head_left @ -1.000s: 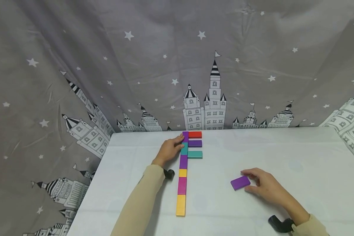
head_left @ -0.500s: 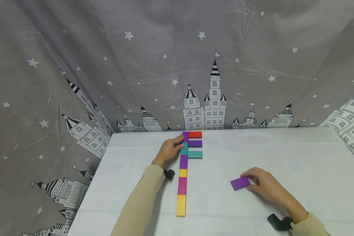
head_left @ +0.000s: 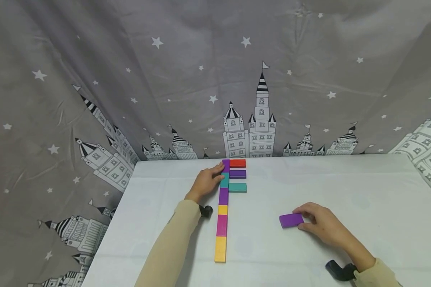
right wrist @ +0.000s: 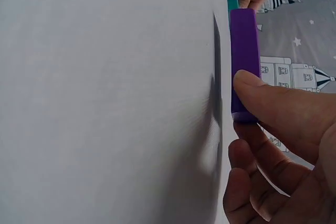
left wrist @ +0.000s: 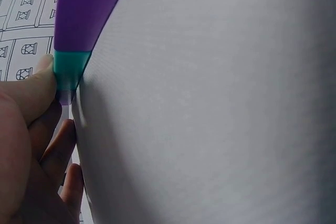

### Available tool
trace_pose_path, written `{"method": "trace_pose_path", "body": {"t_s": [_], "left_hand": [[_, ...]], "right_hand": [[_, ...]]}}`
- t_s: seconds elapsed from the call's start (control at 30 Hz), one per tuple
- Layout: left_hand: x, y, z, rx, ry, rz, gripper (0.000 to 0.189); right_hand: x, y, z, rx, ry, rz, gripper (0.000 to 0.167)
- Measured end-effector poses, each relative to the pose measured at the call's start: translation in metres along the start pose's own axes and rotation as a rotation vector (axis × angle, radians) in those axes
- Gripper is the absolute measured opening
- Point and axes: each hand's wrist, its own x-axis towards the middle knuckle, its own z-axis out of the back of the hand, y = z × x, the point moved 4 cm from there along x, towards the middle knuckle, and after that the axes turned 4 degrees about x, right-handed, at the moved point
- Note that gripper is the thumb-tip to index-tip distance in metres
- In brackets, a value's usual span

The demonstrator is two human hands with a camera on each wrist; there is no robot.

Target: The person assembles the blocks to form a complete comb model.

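In the head view a row of flat coloured blocks, purple, teal, yellow and pink, runs from the table's far edge toward the person. My left hand (head_left: 204, 183) rests along the row's left side at its far end. Its thumb touches the teal block (head_left: 224, 180) and a fingertip touches the far purple block (head_left: 226, 166); the left wrist view shows the thumb (left wrist: 37, 90) against the teal. My right hand (head_left: 321, 224) pinches a loose purple block (head_left: 291, 220) by one end, right of the row. In the right wrist view the thumb lies on this block's face (right wrist: 245, 45).
Right of the row's far end lie a red block (head_left: 238, 163), a dark purple block (head_left: 238, 174) and a teal block (head_left: 238, 187), side-on to it. A yellow block (head_left: 220, 249) ends the row nearest the person. A grey castle-print curtain (head_left: 186, 79) hangs behind the white table (head_left: 158, 187).
The purple block in my right hand has turned a little straighter and shifted slightly left and away. My left hand stays where it was.
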Motion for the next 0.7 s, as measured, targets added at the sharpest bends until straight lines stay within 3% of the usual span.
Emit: {"method": "trace_pose_path", "body": {"t_s": [0.3,0.7], "left_hand": [[-0.001,-0.002,0.002,-0.006,0.002,0.001,0.049],[-0.001,-0.002,0.0,0.01,0.004,0.018,0.05]], "right_hand": [[0.009,0.011,-0.003,0.019,-0.032,0.056,0.033],[0.026,0.028,-0.021,0.056,-0.015,0.062,0.032]]}}
